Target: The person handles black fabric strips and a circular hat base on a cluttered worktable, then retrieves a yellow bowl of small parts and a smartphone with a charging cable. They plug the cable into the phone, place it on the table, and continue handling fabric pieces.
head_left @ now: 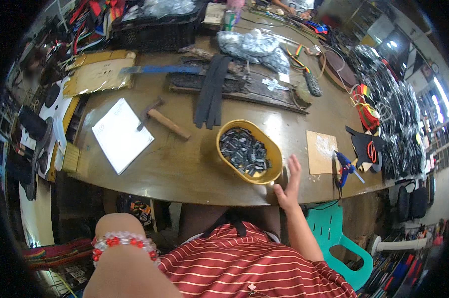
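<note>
A yellow oval tub (275, 149) stands near the table's front edge, holding many small dark rectangular pieces (244, 150) with a metallic sheen. My right hand (290, 187) is at the tub's lower right side, thumb and fingers stretched out and apart; whether it touches the rim I cannot tell. Nothing shows in that hand. My left hand (120, 223) is low at the left, bent down in front of the table edge, with a red and clear bead bracelet (125, 243) on the wrist. Its fingers are hidden from view.
On the table (184, 174) lie a white pad (122, 134), a hammer (167, 123), black strips (212, 92) and a dark wooden board (264, 94). A blue glue gun (343, 169) rests by a tan sheet (321, 151). Another person's hands (289, 9) appear at the far end.
</note>
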The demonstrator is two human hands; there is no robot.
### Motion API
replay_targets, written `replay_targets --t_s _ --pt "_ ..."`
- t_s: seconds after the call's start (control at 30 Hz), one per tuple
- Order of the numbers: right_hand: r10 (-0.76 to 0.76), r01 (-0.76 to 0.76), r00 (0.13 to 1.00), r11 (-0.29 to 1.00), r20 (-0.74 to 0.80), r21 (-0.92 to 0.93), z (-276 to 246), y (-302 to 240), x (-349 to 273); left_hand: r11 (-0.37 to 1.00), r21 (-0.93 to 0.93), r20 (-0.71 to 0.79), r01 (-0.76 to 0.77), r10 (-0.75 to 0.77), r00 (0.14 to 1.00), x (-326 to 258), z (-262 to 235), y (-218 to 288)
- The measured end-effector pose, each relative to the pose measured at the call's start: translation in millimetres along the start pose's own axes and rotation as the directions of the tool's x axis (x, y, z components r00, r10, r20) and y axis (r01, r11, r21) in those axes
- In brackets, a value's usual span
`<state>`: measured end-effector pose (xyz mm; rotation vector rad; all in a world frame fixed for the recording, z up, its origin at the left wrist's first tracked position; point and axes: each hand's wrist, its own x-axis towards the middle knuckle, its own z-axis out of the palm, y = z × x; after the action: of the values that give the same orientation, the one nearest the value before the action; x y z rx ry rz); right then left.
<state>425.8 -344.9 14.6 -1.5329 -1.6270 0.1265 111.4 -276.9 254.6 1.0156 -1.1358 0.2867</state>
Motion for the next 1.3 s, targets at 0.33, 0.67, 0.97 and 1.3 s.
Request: replay_targets --t_s 0.33,0.67,0.97,1.3 --pt "0.213 -0.212 0.977 0.954 0.020 0.213 7 15 -12 0.484 -0.054 -0.544 0.873 -0.748 0.381 -142 -29 43" --pt "0.266 -0.240 0.964 0.906 -0.027 0.347 9 24 -14 0.785 0.422 -0.222 0.453 0.574 -0.788 -454 -179 229" --pt "0.382 -0.344 0.924 0.856 -0.023 0.386 8 13 -9 0.460 0.503 0.132 0.732 0.795 -0.591 -408 -218 230" --pt "0.392 -0.357 0.920 0.838 -0.001 0.413 7 8 -3 0.408 0.383 0.127 0.829 0.866 -0.484 -467 -153 278"
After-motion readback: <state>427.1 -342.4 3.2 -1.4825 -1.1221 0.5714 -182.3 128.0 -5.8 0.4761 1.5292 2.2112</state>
